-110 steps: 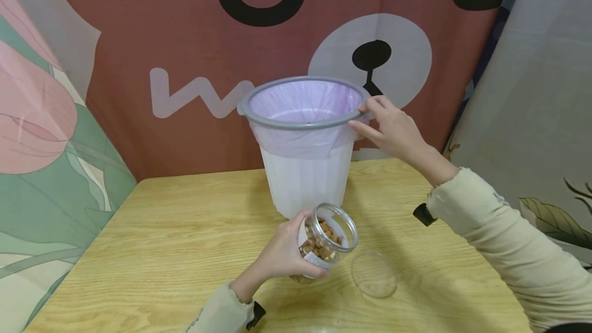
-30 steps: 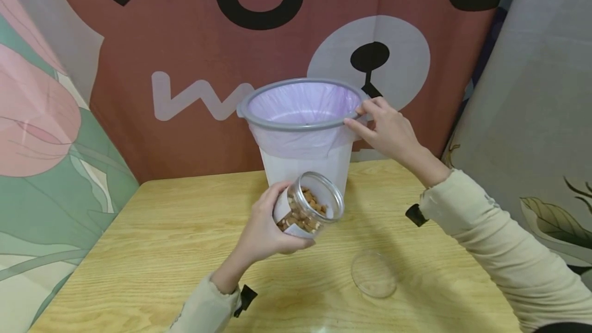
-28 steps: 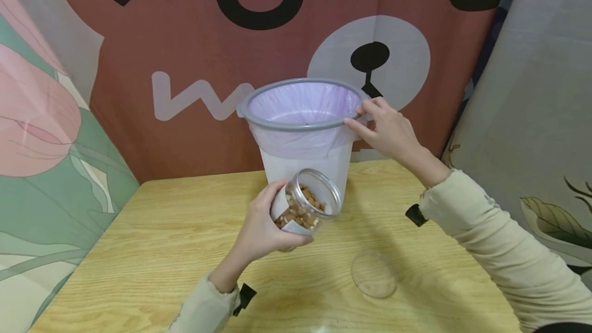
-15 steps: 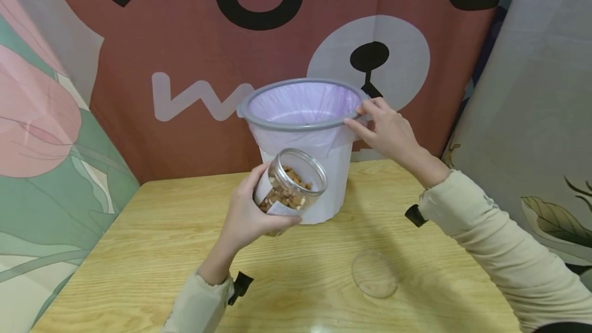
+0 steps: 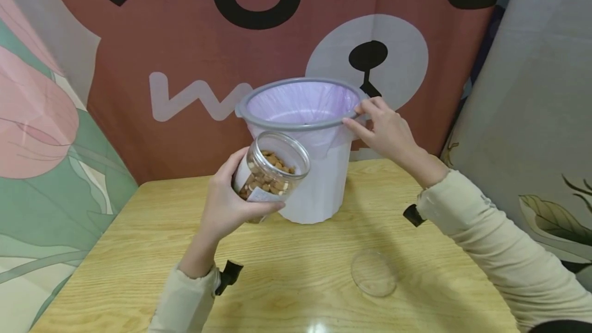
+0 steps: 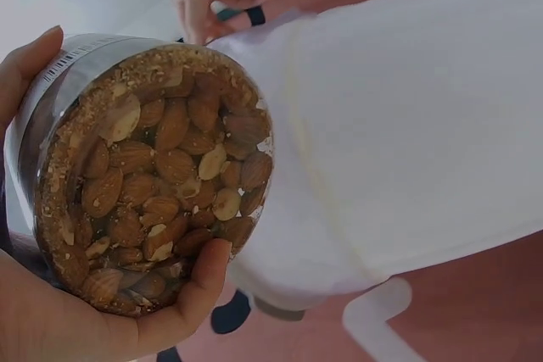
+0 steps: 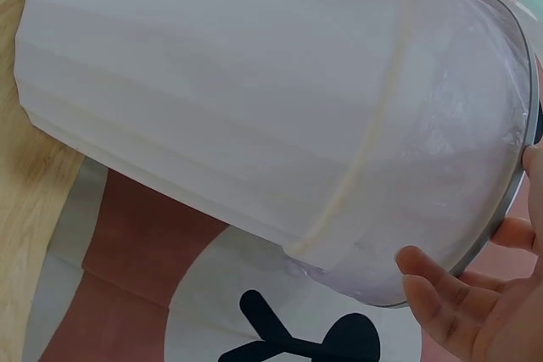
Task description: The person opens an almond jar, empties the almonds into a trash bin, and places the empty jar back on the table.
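Observation:
My left hand (image 5: pixel 224 191) grips a clear jar (image 5: pixel 261 176), its lidless mouth tilted up and to the right, in front of the trash can. Brown almonds (image 6: pixel 161 175) show through the jar's bottom in the left wrist view, with crumbs along the edge. A white trash can (image 5: pixel 319 184) with a grey rim ring and a pale purple bag (image 5: pixel 300 99) stands at the back of the table. At the can's right side, my right hand (image 5: pixel 388 130) pinches the rim ring (image 7: pixel 509 197) between thumb and fingers; some fingers spread below it in the right wrist view.
A clear round lid (image 5: pixel 373 273) lies flat on the wooden table (image 5: pixel 296 281), right of the middle. Behind the can hangs a reddish-brown cloth (image 5: pixel 185 40) with a cartoon animal face. Patterned cloths hang on the left and right sides.
The left hand has raised the jar and carried it leftward and nearer the can's rim, its mouth still tilted up. The right hand keeps its place on the rim; the lid has not moved.

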The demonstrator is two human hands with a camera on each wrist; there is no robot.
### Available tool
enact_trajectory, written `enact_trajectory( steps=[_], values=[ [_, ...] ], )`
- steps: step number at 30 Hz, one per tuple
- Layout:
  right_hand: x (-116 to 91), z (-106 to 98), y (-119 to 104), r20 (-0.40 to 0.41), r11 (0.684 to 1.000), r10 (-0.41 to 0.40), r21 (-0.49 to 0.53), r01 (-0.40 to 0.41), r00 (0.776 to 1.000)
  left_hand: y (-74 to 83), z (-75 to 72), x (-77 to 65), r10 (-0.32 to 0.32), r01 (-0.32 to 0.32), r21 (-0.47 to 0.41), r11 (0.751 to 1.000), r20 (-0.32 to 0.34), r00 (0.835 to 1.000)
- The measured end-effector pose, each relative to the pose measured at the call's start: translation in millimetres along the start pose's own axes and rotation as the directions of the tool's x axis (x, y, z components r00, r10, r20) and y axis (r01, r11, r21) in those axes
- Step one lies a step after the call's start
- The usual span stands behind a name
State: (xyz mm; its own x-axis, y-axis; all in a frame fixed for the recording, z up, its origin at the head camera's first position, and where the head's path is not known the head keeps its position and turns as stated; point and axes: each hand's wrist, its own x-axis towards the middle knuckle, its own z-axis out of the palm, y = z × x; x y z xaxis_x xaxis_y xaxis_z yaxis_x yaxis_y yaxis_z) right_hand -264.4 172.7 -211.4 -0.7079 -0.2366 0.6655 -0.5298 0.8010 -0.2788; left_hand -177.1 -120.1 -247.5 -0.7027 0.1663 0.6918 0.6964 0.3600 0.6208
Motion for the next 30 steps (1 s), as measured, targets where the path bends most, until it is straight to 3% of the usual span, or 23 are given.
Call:
enact_trajectory(
  steps=[13,30],
  values=[
    [-0.7,1.3,1.0,-0.024,1.000,-0.002,0.013,0.002,1.000,18.0,-19.1,20.9,0.054,-0.052,0.027,0.998,-0.085,0.995],
    [-1.7,4.7,0.8,-0.043,0.999,-0.025,0.018,0.026,0.999,32.3,-33.3,42.5,0.025,-0.012,0.088,0.996,-0.149,0.989]
  ],
)
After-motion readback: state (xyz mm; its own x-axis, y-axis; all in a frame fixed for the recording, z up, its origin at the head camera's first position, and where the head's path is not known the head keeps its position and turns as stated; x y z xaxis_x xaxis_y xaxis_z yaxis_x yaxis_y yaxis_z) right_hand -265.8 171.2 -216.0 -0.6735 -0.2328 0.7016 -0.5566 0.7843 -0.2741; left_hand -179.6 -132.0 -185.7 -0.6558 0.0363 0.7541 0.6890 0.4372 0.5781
